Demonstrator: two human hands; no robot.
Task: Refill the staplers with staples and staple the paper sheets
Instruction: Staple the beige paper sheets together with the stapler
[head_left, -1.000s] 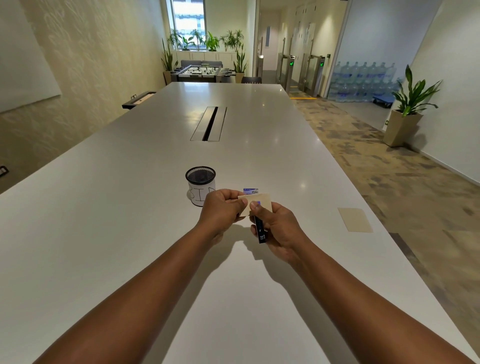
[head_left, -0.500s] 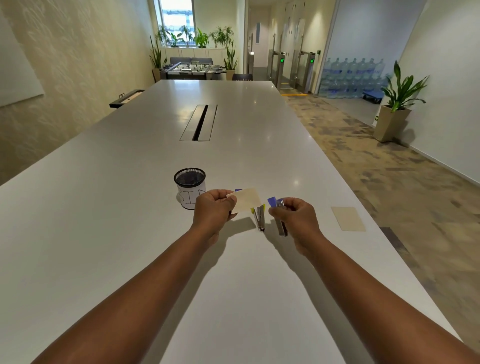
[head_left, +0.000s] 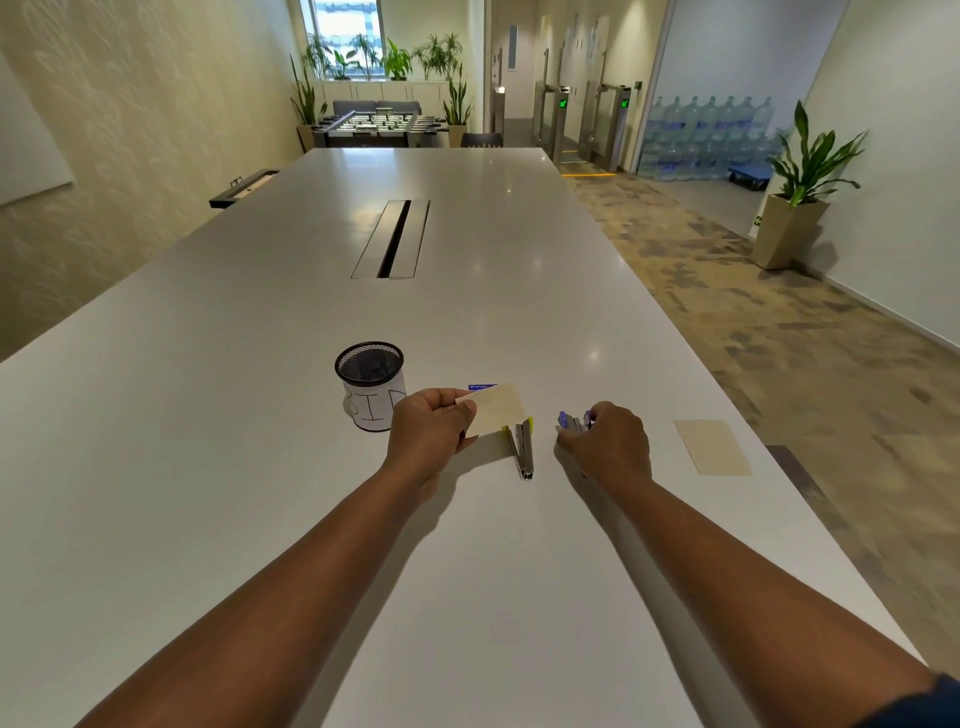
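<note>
Left grip: the left hand (head_left: 431, 434) is pinching a small cream paper sheet (head_left: 494, 409), lifting it just above the tabletop (head_left: 260, 415).
Right grip: the right hand (head_left: 608, 444) is curling its fingers round a blue stapler (head_left: 574, 420), low at the tabletop.
Between them: a yellow stapler (head_left: 521, 447) is lying on the tabletop, just under the sheet's corner.
Progress: judging by the sheet in hand, stapling seems underway; another paper (head_left: 711, 447) is waiting near the right edge; refilling cannot be judged.
Room: a mesh cup (head_left: 370, 384) is standing just left; broad bare tabletop is stretching ahead.
</note>
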